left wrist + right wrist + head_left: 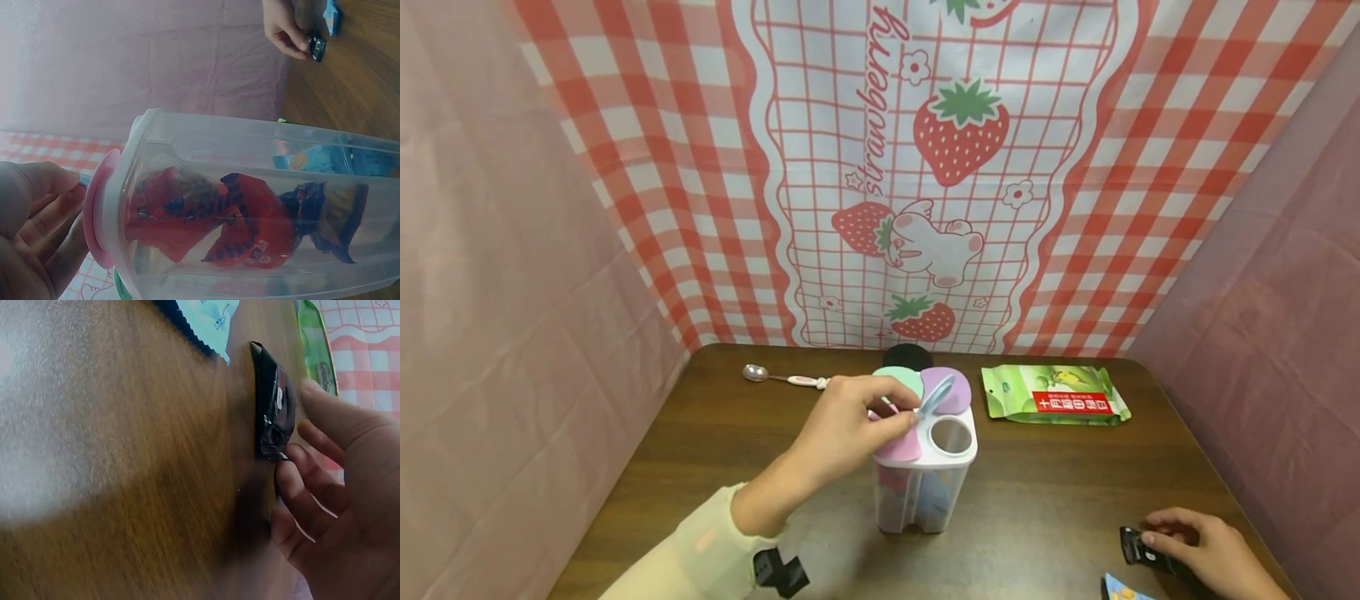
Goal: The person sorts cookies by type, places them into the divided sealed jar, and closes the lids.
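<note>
A clear storage container (951,500) with a white top stands upright mid-table. Its pink, green and purple lids lie down, while the light blue lid (937,395) is tilted up beside a round opening (951,436). My left hand (850,417) pinches that blue lid between thumb and finger. Red packets (250,228) and blue packets (331,159) show through the container's walls. At the table's right front, my right hand (1213,550) holds a small black packet (1138,550) by its fingertips; the packet's underside is hidden in the right wrist view.
A green packet (1056,394) lies at the back right. Part of a blue packet (1123,589) shows at the front edge, near my right hand. A spoon (786,377) lies at the back left. Behind the container is a dark round object (907,357). Cloth walls surround the table.
</note>
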Tool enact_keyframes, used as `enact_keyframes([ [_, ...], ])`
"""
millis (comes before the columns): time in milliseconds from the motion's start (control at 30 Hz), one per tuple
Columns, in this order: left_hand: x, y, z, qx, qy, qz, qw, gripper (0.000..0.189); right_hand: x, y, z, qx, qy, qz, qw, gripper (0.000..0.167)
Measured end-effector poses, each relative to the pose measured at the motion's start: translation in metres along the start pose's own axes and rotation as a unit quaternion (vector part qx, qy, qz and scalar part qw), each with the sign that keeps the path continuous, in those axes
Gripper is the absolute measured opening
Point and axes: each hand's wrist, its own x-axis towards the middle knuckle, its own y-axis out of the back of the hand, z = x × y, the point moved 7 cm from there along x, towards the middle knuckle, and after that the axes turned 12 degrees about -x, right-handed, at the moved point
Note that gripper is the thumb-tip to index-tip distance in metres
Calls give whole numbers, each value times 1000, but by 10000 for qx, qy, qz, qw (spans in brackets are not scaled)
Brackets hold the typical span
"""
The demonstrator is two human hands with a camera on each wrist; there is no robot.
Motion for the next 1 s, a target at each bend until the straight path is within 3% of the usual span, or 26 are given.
enact_keyframes([
  [167,1,1,0,8,-14,31,10000,8,-5,3,-4,-179,396,160,9989,42],
  [433,0,0,1,19,0,10,10000,8,-5,5,-5,-209,440,180,9987,32],
  [600,-1,-1,2,-11,15,-5,10000,8,-6,20,-16,-346,780,1008,9912,24],
  [700,-1,-1,2,-17,-1,-10,10000,8,-8,34,-29,-369,953,1472,9838,27],
  [867,-1,-2,3,2,1,-40,10000,8,-7,64,-61,-149,1310,2064,9696,38],
  [1000,-1,-2,2,24,-4,-47,10000,9,-7,91,-97,44,1685,2378,9566,35],
])
